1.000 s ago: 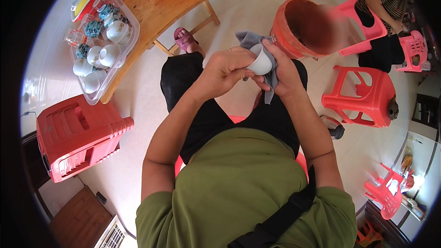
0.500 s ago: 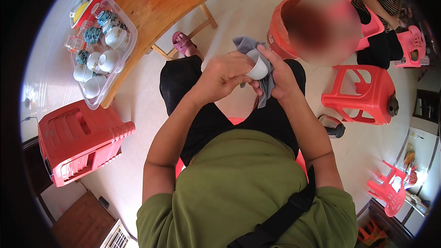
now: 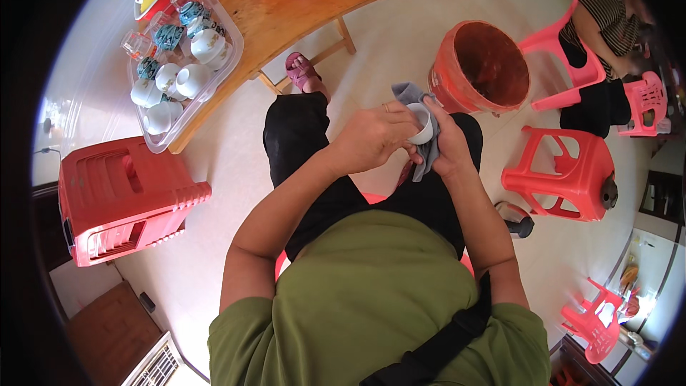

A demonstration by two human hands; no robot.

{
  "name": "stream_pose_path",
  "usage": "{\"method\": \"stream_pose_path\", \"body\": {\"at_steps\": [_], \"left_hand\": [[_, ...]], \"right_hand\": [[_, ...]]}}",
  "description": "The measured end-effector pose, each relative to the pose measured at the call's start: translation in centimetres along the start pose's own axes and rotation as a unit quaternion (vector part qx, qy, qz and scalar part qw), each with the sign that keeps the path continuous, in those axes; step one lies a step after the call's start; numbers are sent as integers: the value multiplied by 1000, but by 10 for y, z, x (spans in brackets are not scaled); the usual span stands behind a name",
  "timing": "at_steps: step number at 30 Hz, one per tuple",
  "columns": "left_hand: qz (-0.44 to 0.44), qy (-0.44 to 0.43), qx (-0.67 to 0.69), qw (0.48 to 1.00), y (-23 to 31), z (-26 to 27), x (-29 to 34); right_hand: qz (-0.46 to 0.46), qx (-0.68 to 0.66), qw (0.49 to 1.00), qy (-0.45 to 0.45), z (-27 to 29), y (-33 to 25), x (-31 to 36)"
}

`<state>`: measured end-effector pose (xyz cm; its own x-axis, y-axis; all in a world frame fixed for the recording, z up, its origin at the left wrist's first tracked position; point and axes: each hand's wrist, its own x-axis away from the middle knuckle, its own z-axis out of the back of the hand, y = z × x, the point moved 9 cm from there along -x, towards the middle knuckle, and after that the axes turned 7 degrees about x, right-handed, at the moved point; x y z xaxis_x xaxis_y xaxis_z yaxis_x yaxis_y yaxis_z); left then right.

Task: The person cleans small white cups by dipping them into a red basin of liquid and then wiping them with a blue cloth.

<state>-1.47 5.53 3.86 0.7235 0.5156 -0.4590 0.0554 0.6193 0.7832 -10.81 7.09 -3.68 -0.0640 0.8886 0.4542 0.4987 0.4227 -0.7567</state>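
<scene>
The small, round, white ceramic-looking cup [image 3: 425, 132] is between the two hands, its smooth plain wall curving down from a thin circular rim, its mouth tilted and partly covered by fingers. The left hand [image 3: 371, 139] has its fingers bent and drawn close together on the cup's near-left side, some of them at the mouth. The right hand [image 3: 451, 144] curls around the opposite side, gripping the cup through a soft grey fabric cloth [image 3: 407, 91]; its thumb lies along the cup, and its fingertips beneath are hidden. One cloth end sticks out beyond the fingers, another hangs below them.

Pale tiled floor [image 3: 386, 50] shows ahead of the fingers, reaching to the curved edge of a brown wooden table [image 3: 286, 3], forward and left. The rim of a round orange-red plastic bucket [image 3: 450, 78] stands nearest, just ahead and right of the fingers. A red plastic stool [image 3: 586, 164] is well apart to their right. Black-trousered knees [image 3: 296, 129] flank the hands on both sides.
</scene>
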Motion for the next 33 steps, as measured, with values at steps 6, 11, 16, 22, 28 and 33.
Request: {"method": "stream_pose_path", "body": {"at_steps": [6, 11, 16, 22, 28, 33], "left_hand": [[207, 71, 280, 935, -41, -10, 13], [221, 127, 588, 767, -51, -4, 19], [198, 186, 694, 667, -49, 4, 13], [209, 222, 682, 665, -54, 3, 16], [207, 202, 638, 714, -48, 2, 16], [196, 194, 644, 713, -49, 7, 13]], "right_hand": [[242, 211, 943, 88, 1, -25, 11], [267, 238, 932, 62, -18, -36, 21], [232, 185, 955, 3, -11, -36, 16], [449, 365, 815, 35, -41, -78, 45], [331, 255, 907, 46, -26, -70, 26], [513, 407, 753, 72, -42, -85, 41]]}}
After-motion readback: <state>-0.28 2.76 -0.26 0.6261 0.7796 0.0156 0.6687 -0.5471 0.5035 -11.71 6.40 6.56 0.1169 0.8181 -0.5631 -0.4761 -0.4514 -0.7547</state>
